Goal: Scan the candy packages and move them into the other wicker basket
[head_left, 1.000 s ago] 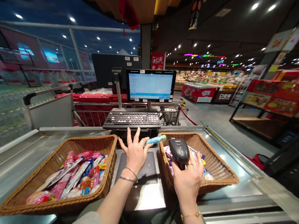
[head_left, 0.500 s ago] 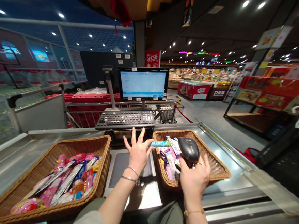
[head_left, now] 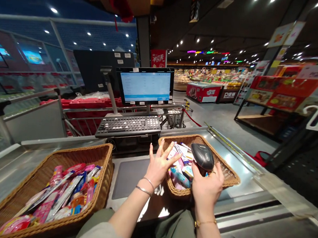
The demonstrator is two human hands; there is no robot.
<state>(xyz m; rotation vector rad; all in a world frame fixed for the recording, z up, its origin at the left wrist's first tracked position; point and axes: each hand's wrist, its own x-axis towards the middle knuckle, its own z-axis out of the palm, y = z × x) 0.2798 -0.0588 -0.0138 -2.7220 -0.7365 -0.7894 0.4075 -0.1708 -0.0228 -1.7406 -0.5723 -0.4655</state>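
My right hand [head_left: 207, 186] is wrapped round the handle of a black barcode scanner [head_left: 202, 156], held above the right wicker basket [head_left: 223, 172]. Over that basket's left rim, my left hand [head_left: 158, 166] is open with its fingers spread and nothing in them. Just below its fingertips a blue patterned tube-shaped packet [head_left: 180, 177] lies on other small packets in the basket. To the left, a larger wicker basket [head_left: 104, 180] is filled with colourful wrapped sweets [head_left: 64, 190]. The scanner hides part of the right basket's contents.
A keyboard [head_left: 128, 125] stands in front of a lit monitor [head_left: 146, 87] at the back of the counter. Between the baskets lies a grey flat pad [head_left: 129, 178]. Metal counter [head_left: 235, 149] extends to the right; a shopping cart [head_left: 172, 116] is beyond.
My left hand has let go of the blue tube-shaped packet, which now lies in the right basket. That hand has shifted right and down. The view has turned slightly right.
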